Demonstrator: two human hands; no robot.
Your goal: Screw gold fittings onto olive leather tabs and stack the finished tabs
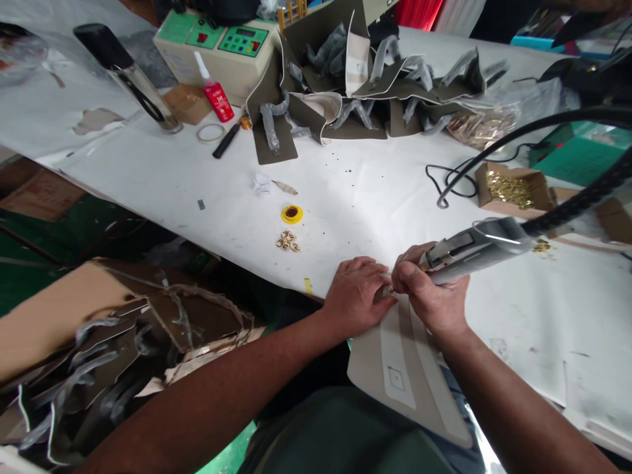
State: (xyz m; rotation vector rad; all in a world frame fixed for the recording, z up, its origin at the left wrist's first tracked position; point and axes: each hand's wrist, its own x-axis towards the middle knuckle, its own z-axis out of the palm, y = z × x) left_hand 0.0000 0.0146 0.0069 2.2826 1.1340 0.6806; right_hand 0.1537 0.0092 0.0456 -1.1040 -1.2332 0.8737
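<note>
My right hand [434, 289] is wrapped round a grey electric screwdriver [478, 247] with a black cable running off to the upper right. Its tip points down-left, close to the fingers of my left hand, and the exact contact point is hidden. My left hand [358, 296] grips the upper end of a flat beige panel [365, 362], thumb and fingers close together there. The panel, with a lighter strip and a small marked rectangle, slants from the table edge towards my lap. Left of the hands lie a small gold hardware pile [288, 241] and a yellow round dish [291, 214] with dark contents.
Folded dark panels with plastic-wrapped handles [365, 115] stand at the back. A red bottle [217, 100] and a clear black-capped cylinder [141, 92] stand at back left. At right is a box of gold pieces [516, 191]; a carton of panels [113, 289] sits lower left.
</note>
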